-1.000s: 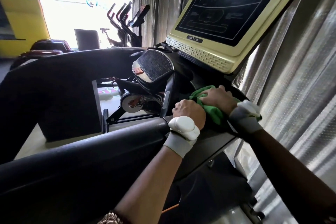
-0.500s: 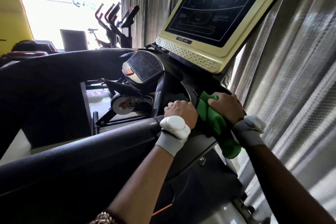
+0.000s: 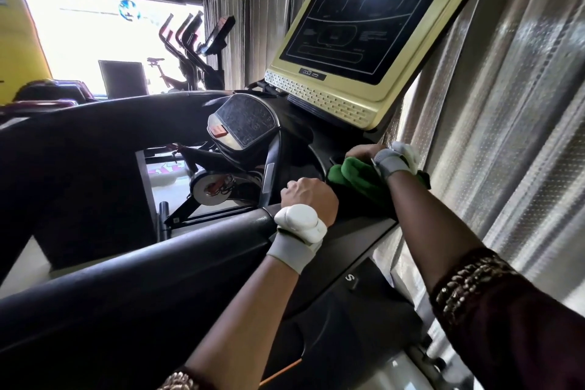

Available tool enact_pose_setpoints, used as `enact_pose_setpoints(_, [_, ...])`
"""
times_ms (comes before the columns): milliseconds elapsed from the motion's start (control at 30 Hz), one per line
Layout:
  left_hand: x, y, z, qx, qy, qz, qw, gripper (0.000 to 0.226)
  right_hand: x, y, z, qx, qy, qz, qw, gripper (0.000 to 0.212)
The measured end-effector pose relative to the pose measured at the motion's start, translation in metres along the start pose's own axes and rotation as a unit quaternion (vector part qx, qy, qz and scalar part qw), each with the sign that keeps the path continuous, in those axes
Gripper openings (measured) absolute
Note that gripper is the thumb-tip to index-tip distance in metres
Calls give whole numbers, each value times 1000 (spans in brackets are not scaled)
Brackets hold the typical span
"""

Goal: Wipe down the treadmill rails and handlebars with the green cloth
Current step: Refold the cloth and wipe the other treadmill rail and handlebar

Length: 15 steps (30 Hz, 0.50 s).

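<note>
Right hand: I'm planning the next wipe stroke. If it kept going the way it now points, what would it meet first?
The right hand, pressing the green cloth, points forward toward the console. It would probably first meet the dark housing below the gold-framed screen, though depth is unclear.

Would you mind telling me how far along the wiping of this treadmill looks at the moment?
Nothing here shows which parts are finished. In hand: the right hand presses the green cloth on the console edge below the screen, while the left hand grips the handlebar. Probably left: the long side rail in the foreground, which the cloth isn't touching.
</note>
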State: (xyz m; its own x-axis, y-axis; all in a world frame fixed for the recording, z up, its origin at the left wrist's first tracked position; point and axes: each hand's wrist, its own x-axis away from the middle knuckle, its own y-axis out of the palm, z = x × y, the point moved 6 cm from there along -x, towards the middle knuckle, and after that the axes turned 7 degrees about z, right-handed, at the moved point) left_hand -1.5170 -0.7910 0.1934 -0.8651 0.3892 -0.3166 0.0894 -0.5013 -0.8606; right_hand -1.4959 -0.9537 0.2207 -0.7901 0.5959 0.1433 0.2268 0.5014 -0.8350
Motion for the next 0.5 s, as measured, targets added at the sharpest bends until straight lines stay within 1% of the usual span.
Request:
enact_pose_setpoints(33, [1, -1, 0, -1, 2, 0, 1000, 36, -12, 1, 0, 16, -15, 9, 1000, 30])
enact_pose_setpoints(67, [2, -1, 0, 1, 3, 0, 1000, 37, -22, -2, 0, 29, -28, 40, 998, 34])
enact_pose_setpoints(100, [3, -3, 1, 2, 3, 1, 1000, 39, -29, -6, 2, 59, -21, 77, 995, 35])
enact_pose_setpoints(133, [4, -3, 1, 3, 0, 0, 1000, 40, -25, -6, 3, 69, -16, 89, 993, 37])
enact_pose_setpoints(200, [4, -4, 0, 5, -4, 1, 1000, 39, -10, -4, -1, 48, -17, 72, 996, 33])
enact_pose_setpoints(267, [3, -4, 0, 8, -10, 2, 1000, 37, -5, -2, -1, 41, -27, 50, 997, 19])
enact_pose_setpoints(333, [2, -4, -2, 16, -18, -1, 1000, 37, -10, -5, -3, 91, -29, 63, 993, 35])
enact_pose_setpoints(367, [2, -4, -3, 21, -19, -1, 1000, 37, -13, -1, -1, 114, -26, 51, 992, 38])
enact_pose_setpoints(400, [2, -4, -3, 24, -20, -1, 1000, 37, -17, 2, -1, 105, -22, 54, 993, 39])
enact_pose_setpoints(433, [2, -5, -4, 27, -19, 0, 999, 37, -22, 6, 0, 107, -8, 63, 992, 39])
enact_pose_setpoints(467, [2, -5, -3, 29, -19, 0, 999, 38, -23, 7, -1, 112, -23, 77, 990, 39])
enact_pose_setpoints(500, [2, -5, -4, 30, -21, 0, 999, 38, -24, 9, -3, 106, -13, 92, 990, 40])
